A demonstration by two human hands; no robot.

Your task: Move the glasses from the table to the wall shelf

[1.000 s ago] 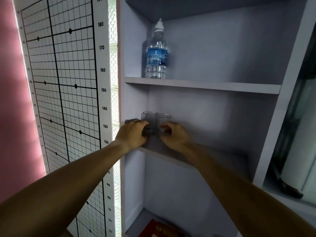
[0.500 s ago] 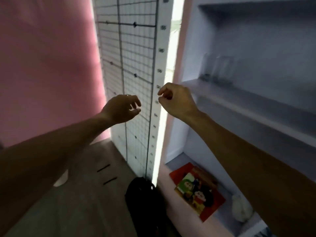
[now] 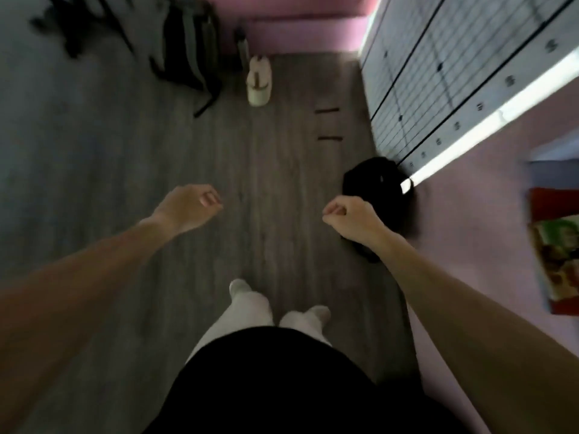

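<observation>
No glasses and no shelf boards are in view now; the camera looks down at the grey wooden floor. My left hand hangs over the floor with fingers loosely curled and nothing in it. My right hand is curled into a loose fist, also holding nothing. Both hands are held out in front of my body, about level with each other. The frame is blurred by motion.
A black bag lies on the floor by the gridded measuring board at right. A white jug and a dark backpack stand near the pink wall. A colourful box sits at the right edge. My feet are below.
Both hands let go of the two glasses on the shelf and drew back and down. The view swung from the shelf down to the floor.
</observation>
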